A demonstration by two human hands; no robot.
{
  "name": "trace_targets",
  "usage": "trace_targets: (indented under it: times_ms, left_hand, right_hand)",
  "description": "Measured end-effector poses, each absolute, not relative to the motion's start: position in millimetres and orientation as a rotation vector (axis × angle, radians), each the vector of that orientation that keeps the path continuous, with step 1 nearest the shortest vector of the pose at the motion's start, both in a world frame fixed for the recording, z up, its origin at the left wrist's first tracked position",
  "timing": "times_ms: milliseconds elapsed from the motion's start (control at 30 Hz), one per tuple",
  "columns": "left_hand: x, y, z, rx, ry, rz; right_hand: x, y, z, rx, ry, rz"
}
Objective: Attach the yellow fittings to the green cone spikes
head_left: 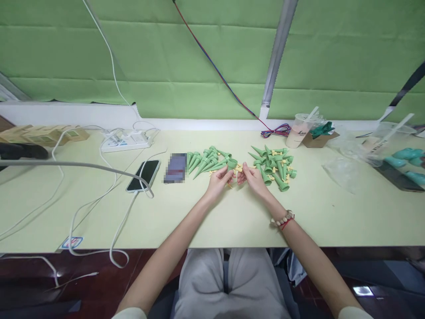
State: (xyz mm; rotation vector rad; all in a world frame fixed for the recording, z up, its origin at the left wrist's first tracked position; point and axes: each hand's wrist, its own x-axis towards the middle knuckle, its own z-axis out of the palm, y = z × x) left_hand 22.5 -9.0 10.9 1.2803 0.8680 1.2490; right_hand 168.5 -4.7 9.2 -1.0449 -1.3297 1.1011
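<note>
My left hand is closed round a green plastic cone, its wide end facing up. Beside it, my right hand pinches a small yellow plastic valve piece at the cone's side; whether the two parts are joined I cannot tell. To the left of my hands lies a pile of green cones, pointed ends toward me. On the right is another pile of green cones, mixed with yellow pieces. Some yellow bits lie under my hands, partly hidden.
Left of the piles are a blurred-out phone-like item, a charging phone, loose white cables and a power strip. To the right stand a drink cup, a small cardboard box, plastic bags and a dark phone.
</note>
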Motion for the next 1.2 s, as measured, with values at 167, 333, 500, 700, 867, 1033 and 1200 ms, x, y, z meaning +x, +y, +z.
trace_targets:
  times_ms: [167,333,500,700,867,1033,1200]
  left_hand:
    - [21.7,-5.4,9.3,1.211,0.87,1.281]
    - [20.5,-7.3,9.8,1.231,0.862,1.235]
    - [18.7,-9.7,11.9,1.231,0.897,1.22]
    - [18.3,-8.3,11.8,1.266,0.939,1.191]
    - [16.1,-5.3,11.1,1.306,0.897,1.246]
    - [13.5,-1.6,8.6,1.247,0.92,1.251]
    - [13.0,-1.5,8.8,1.271,0.924,1.193]
  right_hand:
    - [170.0,-3.5,9.6,-0.997,-1.291,1.042]
    - [171.1,-2.4,9.5,-1.043,-1.21,1.093]
    - [172.1,-1.1,9.5,-1.074,-1.247,1.151]
    - [173.0,-1.0,6.4,-1.083,-1.384,1.103]
    - [169.8,-3.4,4.6,-1.04,-1.477,1.004]
    - [169.8,-4.7,6.6,-1.005,-1.476,0.795]
    - [170.1,-4.6,5.5,-1.059,-1.463,0.689]
